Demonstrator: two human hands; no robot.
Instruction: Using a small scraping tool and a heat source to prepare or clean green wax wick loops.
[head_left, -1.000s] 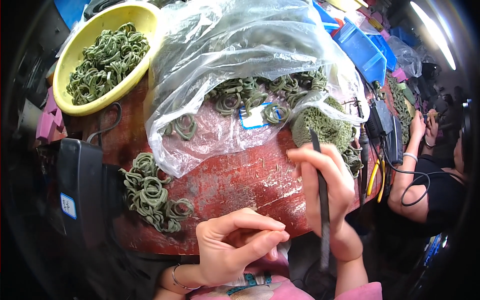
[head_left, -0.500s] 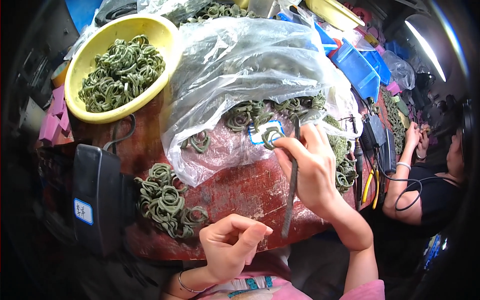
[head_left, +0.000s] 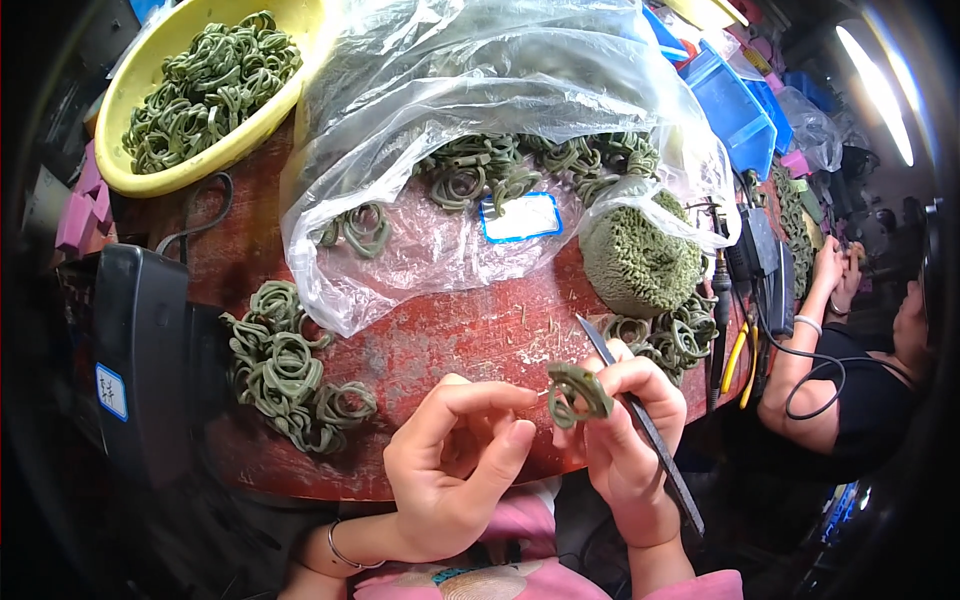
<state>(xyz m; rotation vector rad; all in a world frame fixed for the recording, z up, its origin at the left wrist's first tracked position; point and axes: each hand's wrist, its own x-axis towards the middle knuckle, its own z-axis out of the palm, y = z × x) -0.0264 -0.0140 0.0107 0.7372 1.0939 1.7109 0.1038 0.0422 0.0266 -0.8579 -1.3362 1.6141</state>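
A dark green wax-like ring [head_left: 577, 394], thick-banded with a raised top, is pinched between the thumb and fingers of my right hand [head_left: 637, 430]. That hand also holds a thin, flat dark file [head_left: 655, 435], slanting from upper left to lower right. Just left of the ring is my left hand [head_left: 455, 470], its thumb and forefinger apart and nothing between them. A pile of similar green rings [head_left: 285, 370] lies on the table at left. More rings [head_left: 465, 170] rest in the mouth of a clear plastic bag [head_left: 480, 80], near a blue-edged white label [head_left: 522, 217].
A yellow basin [head_left: 120, 165] of green rings stands at the far left, beyond a black box-shaped device [head_left: 140, 340]. A green, rough-surfaced round block [head_left: 640, 260] sits at right on the red table [head_left: 450, 340]. Beyond are yellow-handled pliers [head_left: 735, 358], cables and another person's hands [head_left: 838, 268].
My right hand has drawn back from the bag toward me, bringing the ring and file beside my left hand. My left hand's thumb and forefinger have spread. The view has shifted.
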